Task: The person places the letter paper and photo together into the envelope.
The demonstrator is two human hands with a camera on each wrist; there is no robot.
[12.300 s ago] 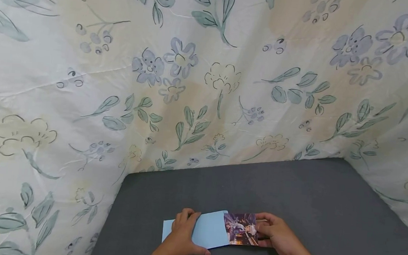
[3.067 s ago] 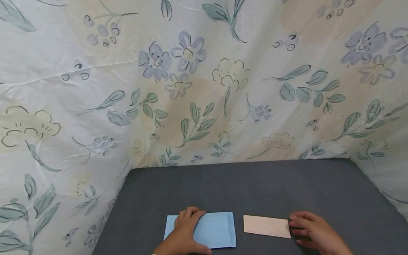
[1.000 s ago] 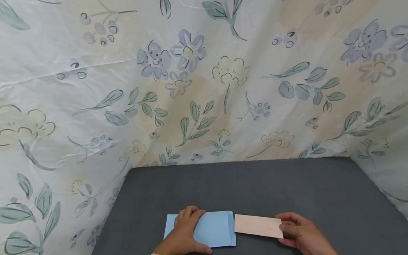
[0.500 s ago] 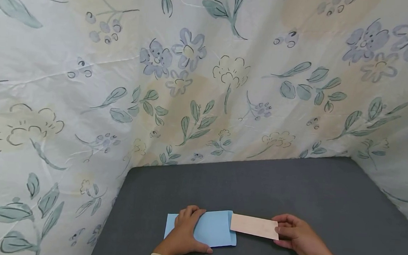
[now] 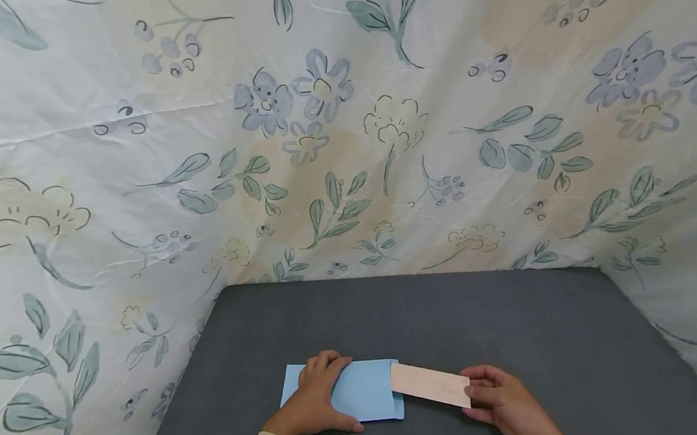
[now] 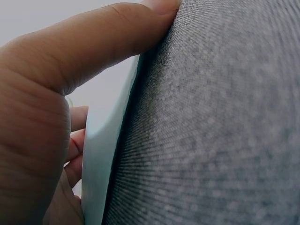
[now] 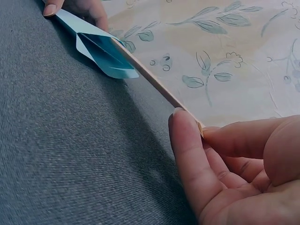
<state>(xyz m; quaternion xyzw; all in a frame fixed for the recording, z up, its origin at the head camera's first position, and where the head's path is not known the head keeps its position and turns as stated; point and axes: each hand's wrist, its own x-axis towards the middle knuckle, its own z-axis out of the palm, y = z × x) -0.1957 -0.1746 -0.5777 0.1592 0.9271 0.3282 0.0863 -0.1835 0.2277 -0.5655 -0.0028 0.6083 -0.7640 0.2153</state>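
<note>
A light blue envelope (image 5: 367, 388) lies on the dark table, its mouth facing right. My left hand (image 5: 318, 394) spans it and grips it, fingers at the far edge and thumb (image 6: 103, 40) along the near edge. In the right wrist view the envelope's mouth (image 7: 101, 49) gapes, with a flap hanging toward the table. My right hand (image 5: 496, 398) pinches the right end of a pale pink card (image 5: 430, 385) between thumb and fingers. The card's left end is at the upper part of the mouth, its tip hidden there. From the side, the card (image 7: 152, 79) slopes up from the envelope to my fingers.
The table (image 5: 426, 317) has a dark grey cloth surface. Hanging fabric with a floral print (image 5: 353, 144) closes it in at the back and on both sides.
A picture card at the mouth earlier is out of sight. The pink card, lying apart from the envelope 3.1 s ago, has moved left into its mouth, pinched by my right hand. The left hand stays.
</note>
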